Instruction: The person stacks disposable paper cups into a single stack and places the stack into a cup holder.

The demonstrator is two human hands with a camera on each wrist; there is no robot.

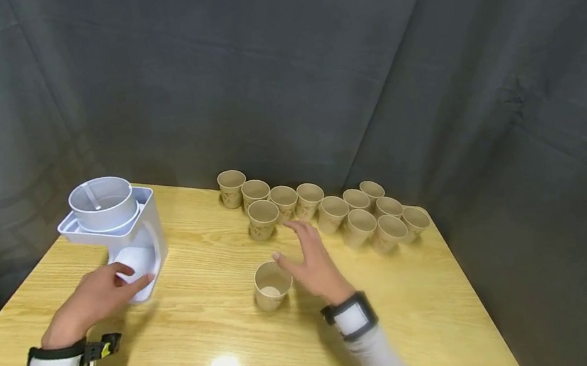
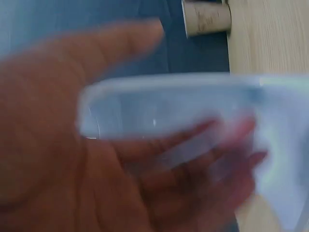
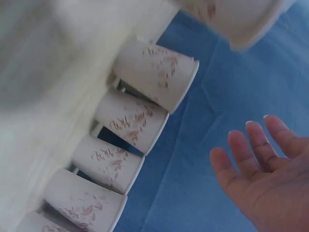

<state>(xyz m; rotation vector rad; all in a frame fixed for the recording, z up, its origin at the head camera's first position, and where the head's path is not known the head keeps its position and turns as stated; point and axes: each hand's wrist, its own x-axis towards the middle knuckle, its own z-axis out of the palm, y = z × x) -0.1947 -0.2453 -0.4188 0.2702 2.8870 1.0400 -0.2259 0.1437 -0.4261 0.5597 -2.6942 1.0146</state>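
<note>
In the head view my left hand (image 1: 102, 297) is at the lower front of a white plastic stand (image 1: 157, 241), which carries a round translucent cup-shaped bowl (image 1: 103, 205). From the left wrist, the stand's translucent edge (image 2: 159, 108) lies between thumb (image 2: 120, 41) and fingers; the thumb is straight and apart from it. My right hand (image 1: 314, 265) is open just right of a single beige paper cup (image 1: 272, 284), which stands upright with its mouth up. In the right wrist view the right hand's fingers (image 3: 248, 154) are loosely spread and hold nothing.
Behind the lone cup, several upright paper cups (image 1: 359, 227) with printed leaf patterns run along the back and right of the wooden table (image 1: 180, 339). One cup (image 1: 263, 219) stands slightly forward of that group. Dark cloth (image 1: 254, 75) hangs behind the table and along its right side.
</note>
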